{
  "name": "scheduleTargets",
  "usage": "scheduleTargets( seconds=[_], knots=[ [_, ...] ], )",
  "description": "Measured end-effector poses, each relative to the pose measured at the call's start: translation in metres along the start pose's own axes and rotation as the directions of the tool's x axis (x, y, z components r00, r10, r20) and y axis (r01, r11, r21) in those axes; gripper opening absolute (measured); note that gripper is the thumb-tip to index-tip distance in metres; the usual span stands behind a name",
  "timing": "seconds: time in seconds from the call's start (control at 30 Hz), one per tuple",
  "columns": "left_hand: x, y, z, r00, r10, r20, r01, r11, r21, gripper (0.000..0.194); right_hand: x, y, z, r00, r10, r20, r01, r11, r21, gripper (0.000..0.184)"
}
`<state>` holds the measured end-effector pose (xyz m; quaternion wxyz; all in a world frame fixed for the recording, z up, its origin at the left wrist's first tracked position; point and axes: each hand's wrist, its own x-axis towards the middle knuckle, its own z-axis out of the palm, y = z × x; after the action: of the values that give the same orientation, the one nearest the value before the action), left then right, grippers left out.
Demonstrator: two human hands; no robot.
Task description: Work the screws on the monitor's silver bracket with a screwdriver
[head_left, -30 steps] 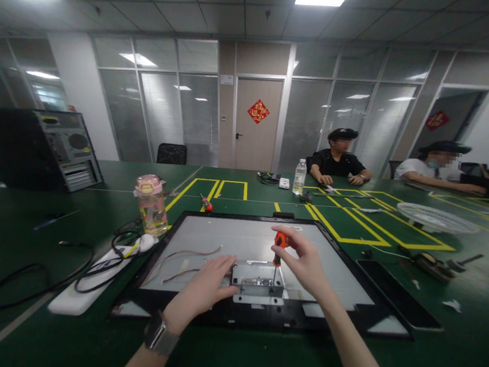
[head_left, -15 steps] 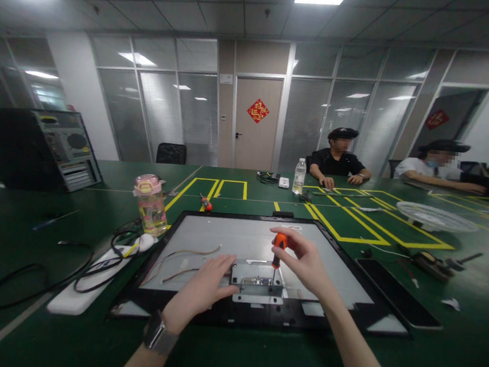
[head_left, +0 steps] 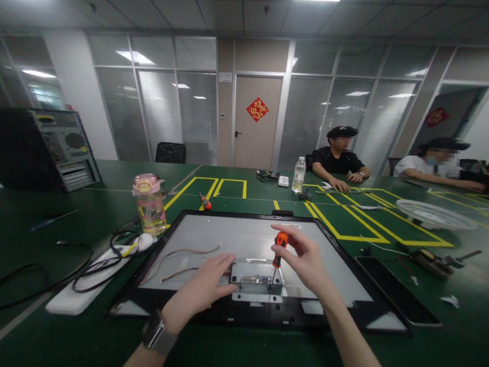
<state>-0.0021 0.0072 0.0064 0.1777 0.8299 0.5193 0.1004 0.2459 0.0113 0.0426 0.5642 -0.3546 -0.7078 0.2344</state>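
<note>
In front of me a large flat display panel (head_left: 239,235) with a black frame lies on the table. A metal bracket (head_left: 255,297) sits on its near half. My right hand (head_left: 302,258) grips an orange and black screwdriver (head_left: 280,248) held upright, its shaft reaching down to the bracket's right side. Whether the tip sits in a screw is too small to see. Fingers stretched out, my left hand (head_left: 204,283) rests flat at the bracket's left edge. Thin wires (head_left: 190,252) run across the panel to the left of it.
On the left stand a pink-lided bottle (head_left: 150,203), a white power strip (head_left: 82,289) with black cables, and a computer case (head_left: 36,146). A second screwdriver (head_left: 206,203) lies beyond the panel. To the right is a black slab (head_left: 396,290). A co-worker (head_left: 337,158) sits opposite.
Both my hands stay almost in place, the screwdriver still upright over the bracket. Across the table, the co-worker's hand has shifted to the right.
</note>
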Motion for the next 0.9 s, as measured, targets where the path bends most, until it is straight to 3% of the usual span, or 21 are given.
scheduleTargets(
  seconds=[0.07,0.2,0.4,0.53,0.73,0.9],
  knots=[
    [-0.0001,0.0011,-0.0008,1.0,-0.002,0.001,0.002,1.0,-0.006,0.064,-0.0004,-0.0027,-0.0005,0.999,0.023,0.023,-0.024,0.999,0.025,0.036],
    [-0.0011,0.0045,-0.004,1.0,-0.017,0.009,0.017,1.0,-0.013,0.064,-0.0003,-0.0074,-0.0018,0.992,0.015,0.126,-0.021,0.999,0.046,0.029],
    [-0.0007,0.0044,-0.003,1.0,-0.015,0.003,0.015,1.0,-0.001,0.063,0.0019,-0.0018,-0.0019,0.999,-0.047,0.013,0.047,0.999,-0.024,0.023],
    [-0.0001,0.0024,-0.001,1.0,-0.008,0.003,0.008,1.0,0.001,0.064,0.0008,-0.003,-0.0015,0.999,-0.011,0.031,0.01,1.0,0.02,0.034],
    [0.0004,0.0002,0.0007,1.0,-0.008,-0.006,0.008,1.0,0.0,0.063,0.0005,-0.0057,-0.0005,0.999,-0.045,0.016,0.046,0.999,-0.013,0.025],
    [0.0013,-0.0021,0.003,1.0,-0.005,0.0,0.005,1.0,0.014,0.065,0.0013,-0.0024,0.0,1.0,-0.024,0.002,0.024,1.0,-0.02,0.029]
  ],
)
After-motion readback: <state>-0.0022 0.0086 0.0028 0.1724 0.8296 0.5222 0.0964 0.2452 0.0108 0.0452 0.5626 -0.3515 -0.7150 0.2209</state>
